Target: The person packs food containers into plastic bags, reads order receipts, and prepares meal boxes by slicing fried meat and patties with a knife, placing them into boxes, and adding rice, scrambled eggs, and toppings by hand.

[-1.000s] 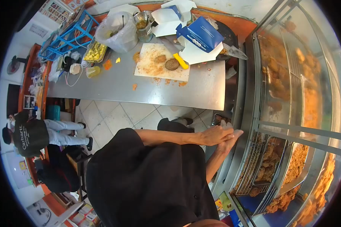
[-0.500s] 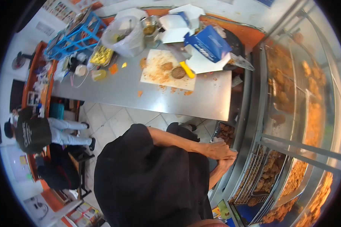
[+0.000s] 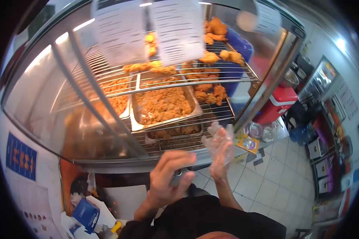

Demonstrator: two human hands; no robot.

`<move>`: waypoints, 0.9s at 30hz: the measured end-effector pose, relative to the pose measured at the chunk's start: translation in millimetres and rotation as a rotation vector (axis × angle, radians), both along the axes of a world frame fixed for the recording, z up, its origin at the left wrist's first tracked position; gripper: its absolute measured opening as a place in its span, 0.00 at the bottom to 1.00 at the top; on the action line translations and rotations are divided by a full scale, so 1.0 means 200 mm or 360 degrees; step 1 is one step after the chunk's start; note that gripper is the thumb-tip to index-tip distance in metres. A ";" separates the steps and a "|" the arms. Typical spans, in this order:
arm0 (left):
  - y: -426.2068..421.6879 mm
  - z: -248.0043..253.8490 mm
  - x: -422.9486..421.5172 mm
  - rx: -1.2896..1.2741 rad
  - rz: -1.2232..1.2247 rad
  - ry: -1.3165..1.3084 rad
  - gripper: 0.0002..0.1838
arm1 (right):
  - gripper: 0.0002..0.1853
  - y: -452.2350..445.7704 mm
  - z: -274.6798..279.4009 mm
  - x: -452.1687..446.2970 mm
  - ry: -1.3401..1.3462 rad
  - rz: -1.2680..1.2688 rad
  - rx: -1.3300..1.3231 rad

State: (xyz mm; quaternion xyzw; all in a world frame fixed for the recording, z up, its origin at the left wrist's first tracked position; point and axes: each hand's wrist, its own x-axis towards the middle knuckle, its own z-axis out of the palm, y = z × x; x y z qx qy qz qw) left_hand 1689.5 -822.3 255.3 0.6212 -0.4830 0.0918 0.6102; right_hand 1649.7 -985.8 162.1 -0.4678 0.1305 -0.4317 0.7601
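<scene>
My left hand is bare and raised in front of the warming cabinet. Its fingers curve forward with the thumb apart, and nothing is in it. To its right, my right hand wears a loose clear plastic glove, fingers pointing up and spread. It holds nothing and is near the cabinet's lower right corner. Behind both hands, a metal pan of small fried pieces sits inside the cabinet. A darker pan is partly hidden beneath it. Fried chicken lies on the wire rack above.
Metal posts and glass frame the cabinet. To the right are a red cooler, clear plastic tubs and a yellow box. At lower left, a blue-and-white carton lies on the worktable. Tiled floor stretches to the right.
My view has turned from the worktable to face the cabinet. My hands, together low beside it before, are now raised and apart. The glove now shows clearly on my right hand.
</scene>
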 end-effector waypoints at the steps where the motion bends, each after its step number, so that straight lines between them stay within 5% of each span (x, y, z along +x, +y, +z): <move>1: -0.10 0.12 0.02 -0.0134 0.0025 -0.0139 0.14 | 0.36 -0.07 -0.02 -0.05 -0.0031 -0.0090 -0.0100; 6: -0.75 0.48 0.20 -0.0739 0.0546 -0.0863 0.25 | 0.38 -0.23 -0.13 -0.23 -0.0067 -0.0279 -0.0147; 11: -1.09 0.65 0.34 -0.1269 0.0860 -0.0907 0.30 | 0.42 -0.43 -0.14 -0.28 -0.0089 -0.0260 -0.0477; 13: -1.13 0.67 0.34 -0.1364 0.0566 -0.0600 0.27 | 0.44 -0.52 -0.09 -0.30 -0.0093 -0.0282 -0.0423; 17: -1.05 0.72 0.23 -0.1123 0.0069 0.0114 0.21 | 0.49 -0.87 0.35 -0.28 -0.0910 -0.0293 -0.0894; 21: -1.02 0.75 0.22 -0.1104 0.0132 0.0109 0.22 | 0.53 -1.01 0.74 -0.29 -0.1172 -0.0381 -0.1029; 27: -1.01 0.77 0.20 -0.1051 0.0071 0.0047 0.25 | 0.56 -1.10 0.78 -0.26 -0.1471 -0.0014 -0.1225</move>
